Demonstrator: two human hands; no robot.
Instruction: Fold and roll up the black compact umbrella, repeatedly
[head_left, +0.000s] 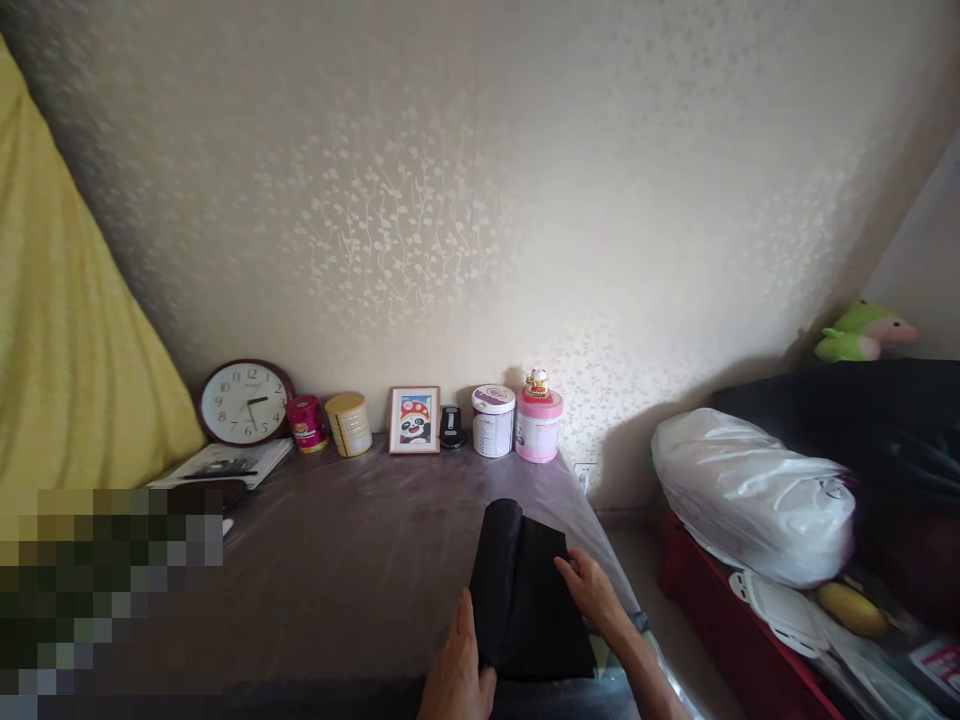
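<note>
A black cloth (546,600) lies at the front right of the table, with its left part rolled or folded over into a thick upright strip. My left hand (459,665) grips the lower left side of this strip, thumb along its edge and fingers curled at the bottom. On the other side, my right hand (592,590) pinches the cloth's right edge near its upper corner. The fingertips behind the cloth are hidden. I cannot tell what kind of cloth article it is.
Along the wall stand a clock (247,402), a magenta can (307,425), a yellow can (349,425), a framed panda picture (415,421) and two lidded tubs. A white plastic bag (750,490) sits on a red box (720,600) beyond the right edge of the table (337,570).
</note>
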